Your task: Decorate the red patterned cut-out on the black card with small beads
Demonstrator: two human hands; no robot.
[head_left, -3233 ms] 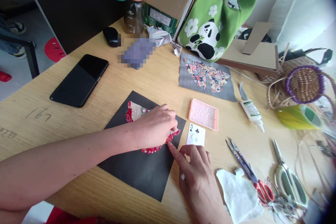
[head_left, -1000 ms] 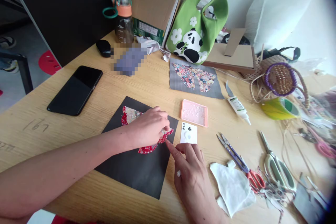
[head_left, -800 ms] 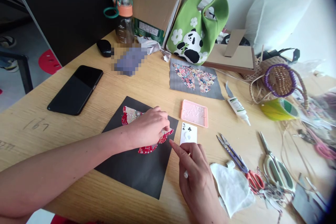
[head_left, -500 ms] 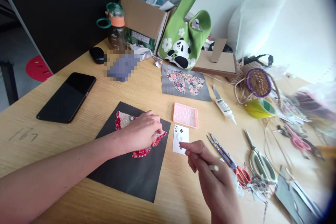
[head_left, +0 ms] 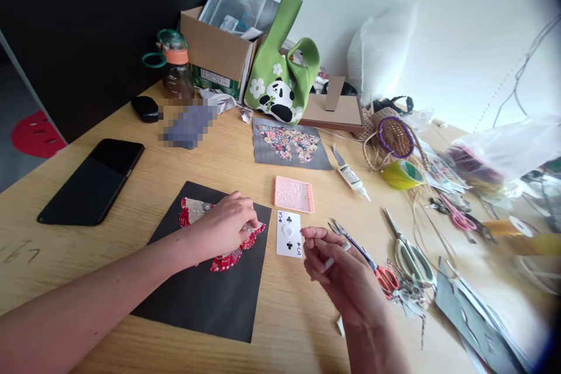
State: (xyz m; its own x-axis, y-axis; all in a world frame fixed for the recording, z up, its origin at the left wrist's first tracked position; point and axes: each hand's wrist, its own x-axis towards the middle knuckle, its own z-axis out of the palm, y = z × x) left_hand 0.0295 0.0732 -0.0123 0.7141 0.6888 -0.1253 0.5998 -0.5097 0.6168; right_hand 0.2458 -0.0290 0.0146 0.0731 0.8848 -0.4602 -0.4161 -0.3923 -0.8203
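My left hand (head_left: 227, 225) rests over a red and cream patterned cutout (head_left: 225, 262), edged with pearl-like beads, on a black square sheet (head_left: 193, 304). Its fingers are curled together at the cutout's right side, and the fingertips are hidden. My right hand (head_left: 339, 269) is closed around a thin white stick (head_left: 336, 257), with thumb and fingertips together just right of a playing card (head_left: 283, 251). A white blob (head_left: 287, 229) sits on that card, a three of clubs. Just behind the card stands a shallow pink tray (head_left: 294, 194) of tiny white beads.
A white glue tube (head_left: 350, 179) lies beyond the tray, near a grey sheet with a floral cutout (head_left: 274, 143). Snips and scissors (head_left: 412, 260) lie at right among scraps. A phone (head_left: 92, 181) is at left; a green panda bag (head_left: 280, 76) and cardboard box (head_left: 214, 41) stand behind.
My right hand has drawn back from over the card to its right side and turned palm upward, still holding the stick. My left hand stays on the cutout. The view has shifted slightly.
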